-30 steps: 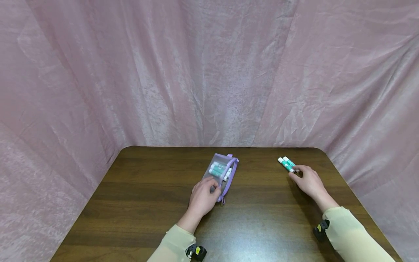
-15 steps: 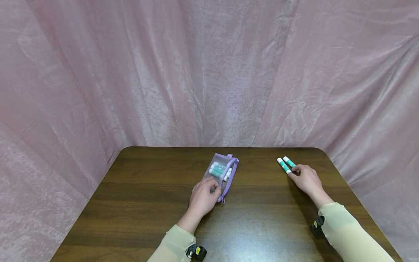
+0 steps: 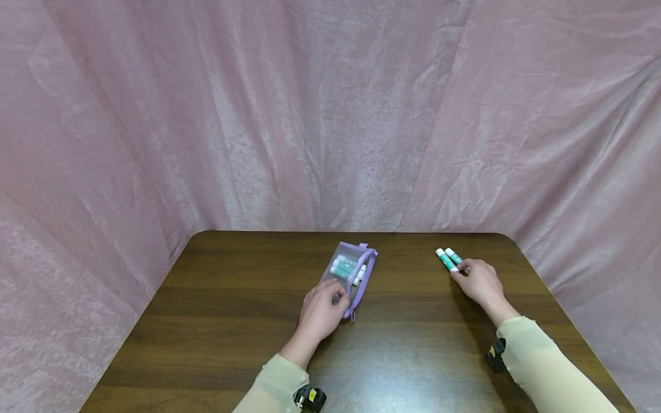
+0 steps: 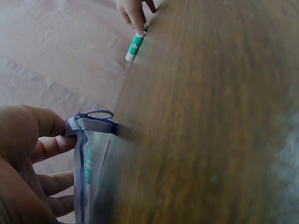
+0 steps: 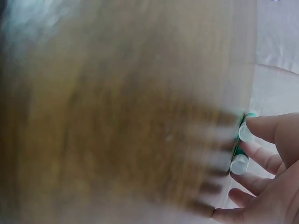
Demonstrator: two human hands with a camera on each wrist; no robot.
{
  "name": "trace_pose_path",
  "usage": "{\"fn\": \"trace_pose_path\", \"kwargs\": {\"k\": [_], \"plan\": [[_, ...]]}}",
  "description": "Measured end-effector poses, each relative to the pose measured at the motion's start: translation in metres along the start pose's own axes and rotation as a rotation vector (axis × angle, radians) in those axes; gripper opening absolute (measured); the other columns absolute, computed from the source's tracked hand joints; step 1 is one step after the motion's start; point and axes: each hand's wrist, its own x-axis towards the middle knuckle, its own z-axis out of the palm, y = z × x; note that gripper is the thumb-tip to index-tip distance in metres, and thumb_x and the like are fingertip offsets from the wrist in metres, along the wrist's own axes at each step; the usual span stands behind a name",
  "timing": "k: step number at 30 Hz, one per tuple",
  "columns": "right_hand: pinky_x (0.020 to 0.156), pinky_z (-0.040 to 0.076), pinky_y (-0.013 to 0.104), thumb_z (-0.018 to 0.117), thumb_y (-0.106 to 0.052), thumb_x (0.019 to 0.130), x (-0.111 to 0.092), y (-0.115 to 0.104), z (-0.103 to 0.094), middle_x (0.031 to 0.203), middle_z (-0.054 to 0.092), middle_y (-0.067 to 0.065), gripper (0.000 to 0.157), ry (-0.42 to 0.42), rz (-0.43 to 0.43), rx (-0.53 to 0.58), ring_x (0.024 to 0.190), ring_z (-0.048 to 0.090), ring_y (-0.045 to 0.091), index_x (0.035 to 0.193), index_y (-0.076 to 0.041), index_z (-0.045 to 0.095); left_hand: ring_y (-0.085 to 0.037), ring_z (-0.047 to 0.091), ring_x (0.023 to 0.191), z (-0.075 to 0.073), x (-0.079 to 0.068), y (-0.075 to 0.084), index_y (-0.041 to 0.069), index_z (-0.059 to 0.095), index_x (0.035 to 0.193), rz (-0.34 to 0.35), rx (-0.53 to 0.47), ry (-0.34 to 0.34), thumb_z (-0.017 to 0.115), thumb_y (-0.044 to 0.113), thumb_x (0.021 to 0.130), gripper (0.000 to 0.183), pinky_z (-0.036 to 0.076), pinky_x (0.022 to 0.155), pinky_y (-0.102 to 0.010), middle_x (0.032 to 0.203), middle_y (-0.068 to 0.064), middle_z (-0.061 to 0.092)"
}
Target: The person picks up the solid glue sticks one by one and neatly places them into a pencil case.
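A purple mesh zip pouch (image 3: 361, 291) lies at the middle of the table with its zipped side undone. Several green-and-white glue sticks (image 3: 342, 269) show through its mesh. My left hand (image 3: 321, 310) pinches the pouch's near corner between thumb and forefinger, close to the zip pull (image 4: 100, 114). At the right, two more glue sticks lie side by side, the left one (image 3: 444, 259) and the right one (image 3: 452, 256). My right hand (image 3: 479, 284) holds the near end of the left stick, thumb (image 5: 264, 127) on one side and forefinger between the sticks. Its other fingers reach past the right stick.
Both hands work over a dark brown wooden table (image 3: 408, 332), whose far edge meets a hanging pink velvet curtain (image 3: 330, 115). Small black cameras are strapped at the left wrist (image 3: 310, 397) and right wrist (image 3: 496, 354).
My right hand has shifted a little to the left with the left glue stick. The two sticks spread apart half a second ago and now lie closer. The left hand and pouch stay still.
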Motion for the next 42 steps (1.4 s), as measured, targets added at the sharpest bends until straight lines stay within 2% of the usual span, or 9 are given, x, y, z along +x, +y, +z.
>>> {"fn": "trace_pose_path", "kwargs": {"k": [7,19,34,42], "plan": [[0.099,0.046,0.074,0.070,-0.027,0.105,0.0003,0.0004,0.0023,0.145,0.056,0.039,0.036,-0.003,0.006,0.001,0.134,0.047,0.065,0.125,0.003,0.070,-0.040,0.068,0.126,0.0003,-0.0009,-0.0006,0.019,0.067,0.081,-0.003,0.002,-0.004,0.072,0.015,0.097,0.017,0.047,0.110,-0.065,0.136,-0.014,0.073],[0.102,0.044,0.074,0.072,-0.023,0.103,-0.0009,-0.0015,0.0037,0.139,0.060,0.039,0.029,0.028,-0.041,0.019,0.131,0.049,0.065,0.119,0.001,0.072,-0.040,0.068,0.125,-0.0006,-0.0011,0.0003,0.019,0.066,0.081,-0.004,0.000,-0.002,0.072,0.015,0.096,0.017,0.047,0.109,-0.064,0.135,-0.012,0.074],[0.114,0.037,0.071,0.073,-0.021,0.102,0.0033,-0.0025,0.0049,0.141,0.061,0.038,0.029,0.036,-0.062,0.021,0.137,0.046,0.063,0.114,0.005,0.074,-0.043,0.066,0.129,-0.0007,-0.0016,0.0007,0.020,0.066,0.081,-0.012,0.001,-0.008,0.072,0.015,0.097,0.017,0.046,0.111,-0.066,0.139,-0.015,0.072],[0.117,0.033,0.069,0.073,-0.017,0.101,0.0028,-0.0042,0.0000,0.144,0.058,0.040,0.030,0.073,-0.070,0.077,0.138,0.044,0.063,0.112,0.010,0.075,-0.040,0.068,0.124,-0.0006,-0.0007,-0.0005,0.019,0.067,0.081,0.000,0.006,-0.007,0.072,0.014,0.097,0.017,0.047,0.109,-0.065,0.135,-0.013,0.074]]}}
